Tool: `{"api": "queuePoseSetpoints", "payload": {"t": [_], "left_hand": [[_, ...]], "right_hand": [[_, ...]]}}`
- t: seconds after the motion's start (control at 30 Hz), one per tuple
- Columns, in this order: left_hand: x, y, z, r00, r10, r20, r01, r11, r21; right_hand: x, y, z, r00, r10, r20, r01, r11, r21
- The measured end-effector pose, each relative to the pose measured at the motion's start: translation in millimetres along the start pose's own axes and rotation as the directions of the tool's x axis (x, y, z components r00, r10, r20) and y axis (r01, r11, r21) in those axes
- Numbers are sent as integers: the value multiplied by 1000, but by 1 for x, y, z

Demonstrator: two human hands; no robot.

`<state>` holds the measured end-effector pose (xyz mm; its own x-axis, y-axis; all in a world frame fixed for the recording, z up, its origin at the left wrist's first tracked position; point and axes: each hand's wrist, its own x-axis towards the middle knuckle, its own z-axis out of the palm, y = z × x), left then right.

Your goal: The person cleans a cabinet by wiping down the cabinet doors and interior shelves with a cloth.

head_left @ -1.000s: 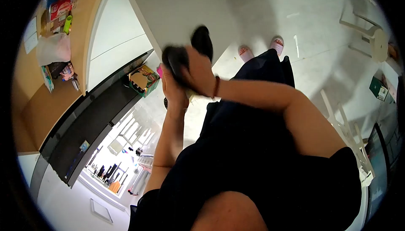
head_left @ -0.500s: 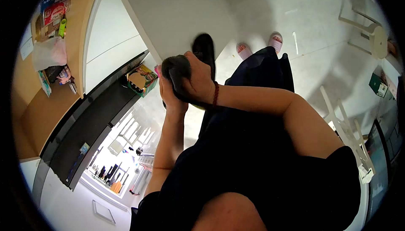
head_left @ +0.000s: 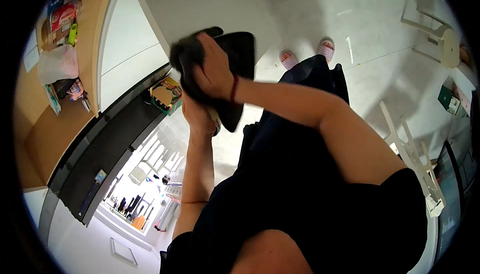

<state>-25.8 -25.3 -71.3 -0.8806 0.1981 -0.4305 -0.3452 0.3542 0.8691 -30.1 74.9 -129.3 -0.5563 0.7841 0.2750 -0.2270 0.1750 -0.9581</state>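
My right hand, with a dark red bead bracelet at its wrist, is closed on a dark cloth. The cloth is bunched over the fingers, and a wide flap of it hangs out to the right. Just below, my left hand is raised against the cloth, its fingers mostly covered. A small dark and yellowish edge shows beside the left palm; what it belongs to is hidden. Both hands are close together in front of my body.
A wooden shelf on the left holds boxes and a plastic bag. A green carton stands beyond my hands. Pink slippers are on my feet on the pale floor. A white stool stands at right.
My right hand has moved up and to the left with the dark cloth. The hanging part of the cloth has swung out into a broader flap. My left hand has shifted slightly left.
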Motion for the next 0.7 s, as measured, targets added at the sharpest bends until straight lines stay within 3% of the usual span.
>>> {"api": "queuePoseSetpoints", "payload": {"t": [0.07, 0.13, 0.2, 0.27, 0.33, 0.37, 0.4, 0.47, 0.5, 0.53, 0.6, 0.7], "left_hand": [[-5, 28, 13, 989, -131, 73, 140, 982, -129], [-8, 31, 16, 991, -115, 63, 118, 992, -53], [-7, 28, 15, 986, -156, 64, 158, 987, -28], [-8, 32, 21, 987, -148, 61, 152, 986, -62], [-9, 32, 25, 987, -149, 65, 157, 977, -144], [-8, 26, 24, 984, -169, -49, 153, 959, -238], [-7, 21, 20, 989, -144, -14, 137, 964, -226], [-4, 15, 12, 994, -90, 61, 100, 973, -208], [-6, 30, 15, 986, -164, 44, 167, 980, -106], [-3, 26, 7, 987, -124, 100, 131, 989, -63], [-6, 30, 14, 986, -167, 15, 168, 983, -71], [-6, 31, 15, 983, -182, 14, 182, 983, -27]], "right_hand": [[31, 38, 26, 995, 33, -93, -42, 995, -94], [78, 72, 27, 967, 253, 7, -245, 943, -225], [72, 103, 34, 974, 184, -136, -218, 923, -317], [46, 66, 20, 962, 266, -65, -274, 927, -257], [10, 24, 26, 985, 144, -99, -160, 971, -176], [16, -5, 11, 998, 59, -27, -62, 991, -119], [26, -24, -2, 999, -29, 36, 31, 998, -52], [41, 9, 18, 999, -8, -50, 6, 999, -50], [49, 40, 34, 985, -82, -152, 52, 981, -189], [60, 54, 29, 994, 107, -29, -110, 975, -195], [42, 89, 20, 996, 72, -48, -79, 983, -168], [-26, 83, 18, 968, 249, 11, -236, 929, -284]]}}
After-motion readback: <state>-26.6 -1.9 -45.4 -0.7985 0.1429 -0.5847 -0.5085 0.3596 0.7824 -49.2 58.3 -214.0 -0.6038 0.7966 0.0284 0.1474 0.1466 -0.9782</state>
